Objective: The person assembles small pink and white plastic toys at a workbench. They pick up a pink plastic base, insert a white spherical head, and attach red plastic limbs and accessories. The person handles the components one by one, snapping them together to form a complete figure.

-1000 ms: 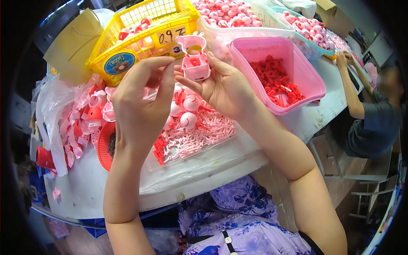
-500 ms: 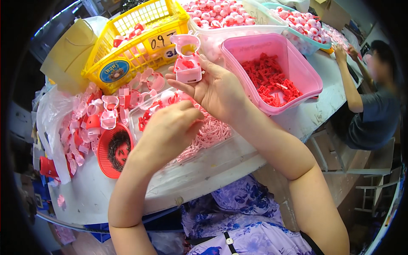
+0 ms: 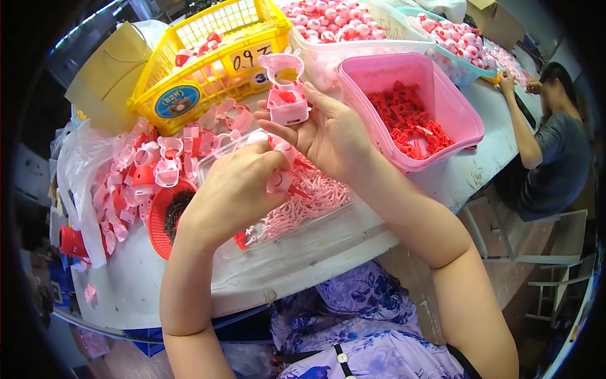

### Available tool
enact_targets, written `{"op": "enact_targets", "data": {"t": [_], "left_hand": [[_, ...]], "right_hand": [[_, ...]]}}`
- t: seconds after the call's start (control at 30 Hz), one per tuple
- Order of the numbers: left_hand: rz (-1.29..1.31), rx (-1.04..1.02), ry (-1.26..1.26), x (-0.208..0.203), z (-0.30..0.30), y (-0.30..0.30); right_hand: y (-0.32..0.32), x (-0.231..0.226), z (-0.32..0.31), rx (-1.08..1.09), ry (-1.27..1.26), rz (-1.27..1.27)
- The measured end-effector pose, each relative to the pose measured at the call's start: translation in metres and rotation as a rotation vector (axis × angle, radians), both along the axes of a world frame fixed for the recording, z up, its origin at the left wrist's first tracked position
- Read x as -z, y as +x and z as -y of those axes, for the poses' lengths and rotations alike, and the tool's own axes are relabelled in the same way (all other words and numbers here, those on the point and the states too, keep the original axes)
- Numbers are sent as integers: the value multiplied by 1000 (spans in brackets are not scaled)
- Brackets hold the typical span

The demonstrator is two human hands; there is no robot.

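My right hand (image 3: 331,132) is turned palm up, with its thumb and fingers closed around a pink plastic toy part (image 3: 288,110). That part has an eared, open ring on top, a boxy base and a red piece inside. My left hand (image 3: 230,186) is over a clear tray (image 3: 334,211) of thin pink stick-like pieces (image 3: 309,205). Its fingers curl around a pink rounded piece (image 3: 278,182) with some red beside it, partly hidden by the thumb and finger. Another pink rounded piece shows just above, near the right hand's fingertips.
A pink tub (image 3: 470,136) of red parts stands to the right. Behind are a yellow basket (image 3: 208,76) and bins of pink-and-white balls (image 3: 334,22). Pink casings (image 3: 167,165) pile up left, beside a red bowl (image 3: 161,221) of small dark pieces. A person (image 3: 555,145) works at far right.
My left hand has shifted slightly and its fingers have turned, bringing a pink rounded piece into sight. My right hand still holds the toy part, shifted slightly right in view.
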State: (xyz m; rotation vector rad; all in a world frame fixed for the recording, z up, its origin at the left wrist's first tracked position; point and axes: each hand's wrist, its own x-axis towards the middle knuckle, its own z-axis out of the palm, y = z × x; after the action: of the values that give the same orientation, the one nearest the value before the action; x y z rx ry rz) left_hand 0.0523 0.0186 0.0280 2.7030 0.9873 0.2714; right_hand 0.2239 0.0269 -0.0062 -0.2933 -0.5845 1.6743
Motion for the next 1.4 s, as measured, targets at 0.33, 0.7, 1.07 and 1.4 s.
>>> {"op": "enact_targets", "data": {"t": [0.33,0.7,1.07,1.4], "left_hand": [[886,-78,-217,-56,40,-40],[1203,-881,-208,45,183,-168],[1025,-1036,-42,118,245,-122],[1222,-1019,-171,120,241,-116]], "right_hand": [[-12,7,1,-58,-22,-28],[-1,21,-9,-180,150,38],[2,6,-7,-195,35,-98],[-4,4,0,-158,57,-45]]}}
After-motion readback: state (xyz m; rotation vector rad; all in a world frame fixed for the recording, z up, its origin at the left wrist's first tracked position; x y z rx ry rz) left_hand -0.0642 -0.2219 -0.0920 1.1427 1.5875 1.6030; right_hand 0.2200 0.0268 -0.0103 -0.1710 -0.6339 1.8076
